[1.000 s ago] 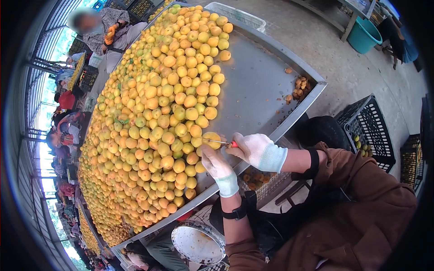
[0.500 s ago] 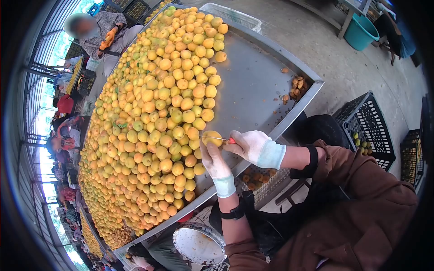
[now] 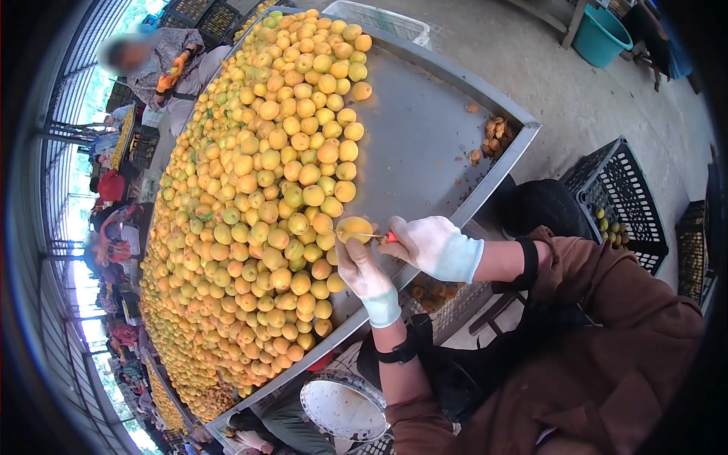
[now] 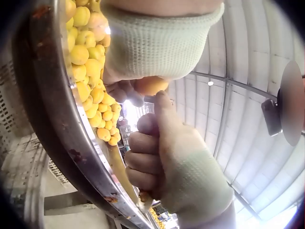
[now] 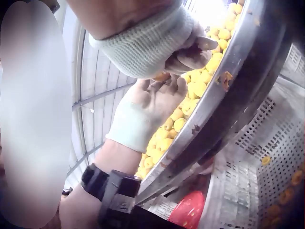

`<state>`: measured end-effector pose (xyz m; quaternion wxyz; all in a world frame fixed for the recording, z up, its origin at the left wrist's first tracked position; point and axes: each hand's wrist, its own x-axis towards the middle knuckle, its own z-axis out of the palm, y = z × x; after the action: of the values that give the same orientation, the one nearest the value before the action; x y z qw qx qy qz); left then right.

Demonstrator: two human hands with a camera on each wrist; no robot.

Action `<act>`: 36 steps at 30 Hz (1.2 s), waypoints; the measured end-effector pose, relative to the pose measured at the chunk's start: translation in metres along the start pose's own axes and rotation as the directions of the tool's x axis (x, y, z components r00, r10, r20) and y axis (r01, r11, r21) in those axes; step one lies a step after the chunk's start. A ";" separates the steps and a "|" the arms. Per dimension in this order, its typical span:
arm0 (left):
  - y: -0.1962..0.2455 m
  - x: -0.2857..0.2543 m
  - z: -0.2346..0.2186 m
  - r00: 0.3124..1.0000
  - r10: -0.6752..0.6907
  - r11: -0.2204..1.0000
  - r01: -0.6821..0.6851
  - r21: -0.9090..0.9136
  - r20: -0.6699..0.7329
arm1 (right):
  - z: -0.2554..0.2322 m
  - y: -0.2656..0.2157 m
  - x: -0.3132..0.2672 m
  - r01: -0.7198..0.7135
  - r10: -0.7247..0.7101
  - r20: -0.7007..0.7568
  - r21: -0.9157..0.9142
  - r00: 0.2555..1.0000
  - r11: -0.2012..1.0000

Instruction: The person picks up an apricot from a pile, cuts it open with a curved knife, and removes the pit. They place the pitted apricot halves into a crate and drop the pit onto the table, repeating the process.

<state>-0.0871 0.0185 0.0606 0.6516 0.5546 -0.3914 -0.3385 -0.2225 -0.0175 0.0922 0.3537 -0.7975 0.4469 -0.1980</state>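
A yellow apricot (image 3: 353, 227) sits in the fingers of my gloved left hand (image 3: 364, 271), just over the front of the apricot pile (image 3: 258, 197). My gloved right hand (image 3: 431, 244) grips the red handle (image 3: 391, 236) of a tool with a thin metal shaft. That shaft reaches across the held apricot; its tip shape is too small to tell. In the left wrist view, the glove cuff hides most of the apricot (image 4: 152, 86), and the right hand (image 4: 174, 162) is curled close beside it. The right wrist view shows the left hand (image 5: 155, 100) from behind.
The pile covers much of a metal-rimmed table (image 3: 413, 136). Fruit scraps (image 3: 497, 136) lie in its far corner. A black crate (image 3: 618, 208) holds a few fruits at right. Below the rim are a light basket (image 3: 459, 307) and a round white container (image 3: 345, 406). Other people sit along the left.
Both hands stay together at the apricot, and the shaft now crosses lower on the fruit, which has turned slightly. The head view has shifted a little.
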 end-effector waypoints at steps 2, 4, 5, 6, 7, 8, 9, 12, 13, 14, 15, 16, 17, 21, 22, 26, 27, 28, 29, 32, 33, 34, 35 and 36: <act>0.001 -0.001 0.001 1.000 -0.011 1.000 0.011 0.007 0.001 | 0.001 0.001 0.000 -0.020 0.020 0.011 -0.003 1.000 1.000; 0.000 -0.003 0.003 0.998 -0.060 0.993 0.061 -0.105 0.007 | 0.004 0.004 0.002 0.039 -0.040 -0.042 -0.032 0.998 0.999; -0.002 -0.003 0.002 0.998 -0.065 0.992 0.066 -0.104 0.011 | 0.005 0.005 0.003 0.033 -0.034 -0.042 -0.031 0.999 0.999; -0.004 -0.003 0.001 0.999 -0.047 0.993 0.049 -0.106 0.014 | 0.006 0.006 0.003 0.060 -0.063 -0.061 -0.057 0.996 0.997; -0.005 -0.003 0.000 0.999 -0.029 0.994 0.031 -0.108 0.018 | 0.007 0.007 0.003 0.086 -0.092 -0.079 -0.084 0.993 0.993; -0.006 -0.004 0.000 0.999 -0.033 0.994 0.035 -0.106 0.022 | 0.007 0.008 0.004 0.081 -0.088 -0.080 -0.081 0.993 0.993; -0.005 -0.005 0.000 1.000 -0.027 0.997 0.027 -0.078 0.010 | 0.008 0.009 0.004 0.084 -0.091 -0.068 -0.100 0.993 0.991; -0.001 -0.006 -0.001 1.000 -0.014 1.000 0.014 -0.026 0.006 | 0.009 0.010 0.005 0.090 -0.099 -0.063 -0.138 0.993 0.986; 0.001 -0.006 -0.001 1.000 -0.007 1.000 0.007 -0.003 0.012 | 0.010 0.010 0.006 0.093 -0.105 -0.068 -0.158 0.992 0.983; 0.004 -0.006 0.000 1.000 -0.007 1.000 0.007 -0.004 0.012 | 0.009 0.010 0.006 0.093 -0.105 -0.068 -0.159 0.992 0.983; 0.006 -0.007 0.000 1.000 -0.014 1.000 0.014 0.004 0.007 | 0.009 0.010 0.006 0.087 -0.097 -0.051 -0.159 0.994 0.983; 0.008 -0.007 0.001 1.000 -0.022 1.000 0.022 0.012 0.001 | 0.008 0.009 0.006 0.081 -0.088 -0.033 -0.158 0.996 0.984; 0.006 -0.008 0.002 1.000 -0.022 1.000 0.022 0.010 0.002 | 0.007 0.009 0.006 0.081 -0.087 -0.034 -0.160 0.996 0.984; 0.004 -0.007 0.002 0.996 -0.085 0.966 0.084 -0.243 0.007 | 0.005 0.007 0.007 0.096 -0.103 -0.047 -0.141 0.994 0.985; 0.005 -0.007 0.001 0.995 -0.096 0.951 0.104 -0.292 0.039 | 0.006 0.007 0.007 0.102 -0.110 -0.053 -0.142 0.992 0.985; 0.005 -0.005 0.004 0.999 -0.043 0.950 0.038 -0.309 -0.011 | 0.010 0.009 0.007 0.141 -0.160 -0.105 -0.169 0.982 0.976; 0.003 -0.006 0.002 0.996 -0.086 0.957 0.080 -0.279 -0.009 | 0.011 0.008 0.007 0.124 -0.142 -0.099 -0.165 0.985 0.978; 0.002 -0.004 0.002 0.992 -0.128 0.961 0.122 -0.249 -0.011 | 0.012 0.007 0.007 0.109 -0.125 -0.092 -0.161 0.988 0.981; 0.003 -0.004 0.002 0.991 -0.132 0.975 0.123 -0.186 -0.037 | 0.013 0.006 0.006 0.127 -0.138 -0.092 -0.121 0.986 0.985; 0.003 -0.001 -0.002 0.990 -0.138 0.985 0.132 -0.108 -0.042 | 0.014 0.005 0.006 0.108 -0.108 -0.014 0.007 0.994 0.994; 0.004 0.000 -0.002 0.988 -0.139 0.986 0.132 -0.101 -0.064 | 0.011 0.002 0.006 0.093 -0.095 0.028 0.065 0.995 0.994; 0.005 0.000 -0.002 0.988 -0.132 0.986 0.123 -0.108 -0.080 | 0.011 0.003 0.006 0.108 -0.110 0.038 0.058 0.993 0.992; 0.006 -0.001 -0.003 0.989 -0.127 0.990 0.121 -0.078 -0.076 | 0.011 0.005 0.007 0.141 -0.153 0.051 0.182 0.987 0.973; 0.006 -0.001 -0.003 0.990 -0.123 0.992 0.120 -0.046 -0.069 | 0.011 0.006 0.007 0.168 -0.194 0.058 0.306 0.979 0.937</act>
<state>-0.0850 0.0221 0.0664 0.6547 0.5757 -0.3260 -0.3655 -0.2154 -0.0213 0.0802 0.4696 -0.7803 0.3207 -0.2601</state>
